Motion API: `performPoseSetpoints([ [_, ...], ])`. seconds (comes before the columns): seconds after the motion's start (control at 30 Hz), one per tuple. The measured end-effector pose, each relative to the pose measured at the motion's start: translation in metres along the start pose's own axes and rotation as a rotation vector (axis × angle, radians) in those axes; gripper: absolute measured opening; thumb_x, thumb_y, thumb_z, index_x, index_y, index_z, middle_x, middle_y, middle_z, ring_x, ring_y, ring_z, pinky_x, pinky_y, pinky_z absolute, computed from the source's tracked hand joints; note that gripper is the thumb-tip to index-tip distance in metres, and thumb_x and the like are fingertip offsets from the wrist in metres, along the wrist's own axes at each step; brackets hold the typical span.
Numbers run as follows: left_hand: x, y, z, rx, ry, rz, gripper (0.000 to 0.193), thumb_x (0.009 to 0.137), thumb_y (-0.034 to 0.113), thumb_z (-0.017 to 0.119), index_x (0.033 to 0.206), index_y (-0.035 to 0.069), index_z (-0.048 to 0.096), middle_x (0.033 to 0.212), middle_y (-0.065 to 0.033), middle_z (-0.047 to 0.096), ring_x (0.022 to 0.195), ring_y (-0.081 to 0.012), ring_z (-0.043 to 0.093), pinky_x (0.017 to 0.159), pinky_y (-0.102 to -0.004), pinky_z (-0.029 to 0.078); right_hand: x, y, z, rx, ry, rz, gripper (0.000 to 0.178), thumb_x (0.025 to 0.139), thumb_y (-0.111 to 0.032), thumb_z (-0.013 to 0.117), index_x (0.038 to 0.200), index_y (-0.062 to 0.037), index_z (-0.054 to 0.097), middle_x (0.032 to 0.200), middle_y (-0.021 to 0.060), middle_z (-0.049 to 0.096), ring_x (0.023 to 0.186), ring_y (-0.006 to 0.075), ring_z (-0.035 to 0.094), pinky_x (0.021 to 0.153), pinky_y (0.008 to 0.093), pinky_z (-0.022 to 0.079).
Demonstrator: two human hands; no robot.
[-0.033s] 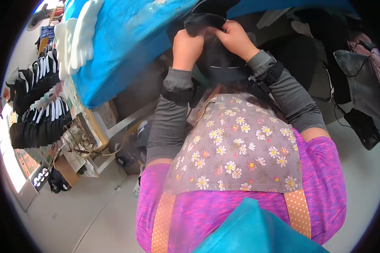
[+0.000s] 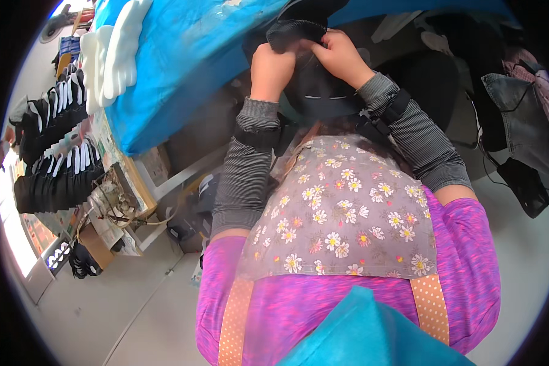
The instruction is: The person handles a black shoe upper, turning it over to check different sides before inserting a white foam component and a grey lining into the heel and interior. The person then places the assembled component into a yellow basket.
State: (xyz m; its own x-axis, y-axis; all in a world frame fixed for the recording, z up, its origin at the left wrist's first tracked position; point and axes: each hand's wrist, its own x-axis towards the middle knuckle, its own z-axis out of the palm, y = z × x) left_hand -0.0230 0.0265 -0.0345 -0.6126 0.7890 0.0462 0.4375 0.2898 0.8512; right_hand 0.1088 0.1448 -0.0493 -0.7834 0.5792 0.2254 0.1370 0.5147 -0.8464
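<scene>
Teal cloth: closest to the view, a folded peak rising at the lower edge over a purple-pink top.
Apron: grey-brown with white and pink flowers, its orange straps dotted in white.
Sleeve covers: grey and black, finely striped, on the left forearm and the right forearm, each crossed by a dark strap.
Left hand: closed on the black piece at its near left edge; the left hand shows its back, the fingertips being hidden.
Right hand: thumb reaching inward and fingers bent, the right hand grips the piece's lower right side.
Black piece: between the two hands at the upper edge of the view, beside the blue-covered worktop; dark, soft-looking, rounded at its near end, with a fine pale speckled line curving across it; the upper part is smooth black and runs out of view, so its full outline cannot be told.
White pieces: long, wavy-edged shapes at the worktop's left end.
Racked footwear: rows of black items with white strips, farther left.
</scene>
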Motion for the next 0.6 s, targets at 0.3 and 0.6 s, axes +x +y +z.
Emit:
performPoseSetpoints([
  [0.3,-0.022,-0.002,-0.003,-0.121,0.007,-0.178,0.032,0.088,0.027,0.07,0.108,0.001,0.071,0.097,-0.0132,0.072,0.091,-0.0228,0.069,0.08,-0.0332,0.051,-0.01,0.018,-0.031,-0.474,0.262,-0.327,0.043,0.089,-0.042,0.068,0.108,-0.0036,0.069,0.108,0.0142,0.068,0.102,0.0342,0.062,0.097,0.0436,0.042],
  [0.6,-0.058,0.026,-0.029,-0.565,0.151,-0.039,0.03,0.089,0.007,0.071,0.116,-0.003,0.06,0.119,-0.0098,0.063,0.103,-0.0148,0.061,0.089,-0.0277,0.049,-0.141,0.078,-0.016,0.702,0.155,0.704,0.028,0.096,-0.033,0.065,0.106,-0.0078,0.062,0.1,0.0032,0.061,0.095,0.017,0.06,0.085,0.0283,0.046],
])
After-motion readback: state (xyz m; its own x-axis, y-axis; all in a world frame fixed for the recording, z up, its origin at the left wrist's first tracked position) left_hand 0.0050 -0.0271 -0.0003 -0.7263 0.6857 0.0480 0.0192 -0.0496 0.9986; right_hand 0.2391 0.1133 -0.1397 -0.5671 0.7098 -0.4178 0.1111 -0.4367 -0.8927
